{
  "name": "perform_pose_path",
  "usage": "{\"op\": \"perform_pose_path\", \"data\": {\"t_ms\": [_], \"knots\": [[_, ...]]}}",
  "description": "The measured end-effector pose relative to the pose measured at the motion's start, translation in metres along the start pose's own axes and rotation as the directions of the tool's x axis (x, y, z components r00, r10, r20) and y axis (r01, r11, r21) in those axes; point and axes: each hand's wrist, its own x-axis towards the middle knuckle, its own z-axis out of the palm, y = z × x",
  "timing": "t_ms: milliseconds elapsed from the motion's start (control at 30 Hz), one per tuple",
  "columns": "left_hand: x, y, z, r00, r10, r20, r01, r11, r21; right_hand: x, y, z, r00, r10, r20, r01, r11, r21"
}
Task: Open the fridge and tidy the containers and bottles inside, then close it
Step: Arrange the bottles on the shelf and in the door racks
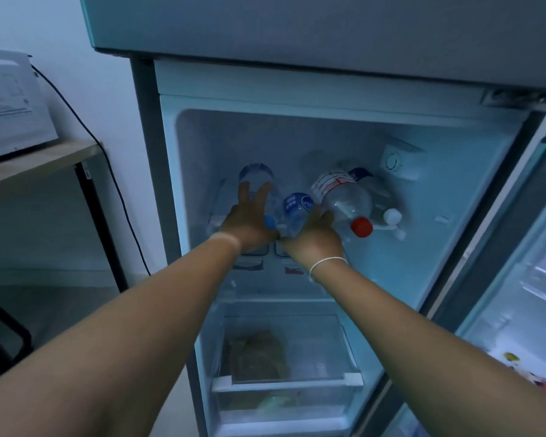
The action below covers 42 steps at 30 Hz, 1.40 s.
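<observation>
The fridge (297, 99) stands open, its door (524, 279) swung to the right. Several plastic bottles lie on their sides on the upper shelf. My left hand (249, 219) rests on a clear bottle with a blue cap (257, 176) at the left, fingers spread over it. My right hand (314, 238) reaches under a blue-labelled bottle (298, 206) in the middle; its fingers are partly hidden. To the right lie a red-capped bottle (344, 197) and a white-capped bottle (391, 216).
A clear crisper drawer (284, 383) with something brownish inside sits at the fridge bottom. A thermostat dial (393, 162) is on the right inner wall. Left of the fridge, a white microwave (13, 105) stands on a wooden table (44, 159) with a black cable.
</observation>
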Motion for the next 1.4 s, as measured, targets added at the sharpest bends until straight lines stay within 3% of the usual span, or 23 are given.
{"op": "perform_pose_path", "data": {"t_ms": [367,833,1100,1400], "knots": [[0.000,0.011,-0.003,0.998,0.030,0.056,-0.030,1.000,0.000,-0.053,0.041,-0.010,0.999,-0.008,-0.042,0.016,0.979,0.202],[-0.008,0.020,-0.007,0.997,0.055,0.058,-0.057,0.998,0.017,-0.086,0.068,-0.020,1.000,0.001,-0.026,0.005,0.971,0.238],[-0.011,0.047,0.016,0.991,0.125,0.039,-0.121,0.987,-0.105,-0.125,0.096,-0.028,0.997,0.076,-0.011,-0.070,0.960,0.273],[0.016,0.061,0.020,0.988,0.085,0.130,-0.097,0.991,0.090,-0.159,0.125,-0.064,0.985,0.172,-0.030,-0.158,0.949,0.274]]}}
